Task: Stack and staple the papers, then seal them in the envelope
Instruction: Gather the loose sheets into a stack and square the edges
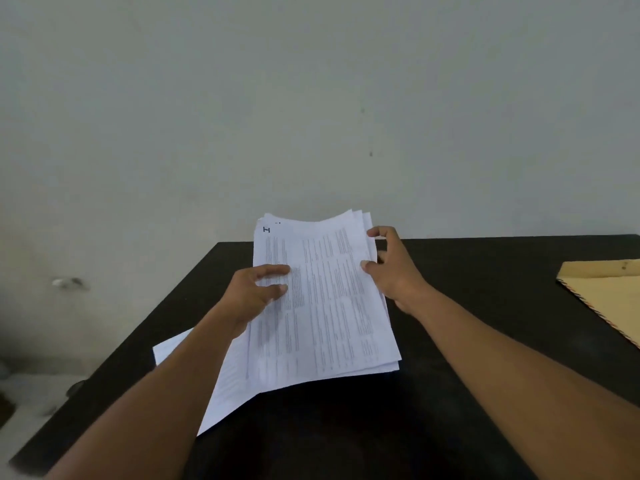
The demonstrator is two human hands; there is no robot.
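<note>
**Between the hands, a limp sheaf**

The left hand (250, 295) pinched the papers (322, 306) at one edge; the right hand (394, 271) curled round the opposite edge, over the table (485, 306). Light, floppy and slippery, the sheets likely needed both edges held.

Arms outstretched, left hand (256, 292) and right hand (391, 268) fingers curled.

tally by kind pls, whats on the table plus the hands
stack: 1
loose sheet: 1
envelope: 1
hands: 2, left hand and right hand, both holding the stack
total: 5
</note>
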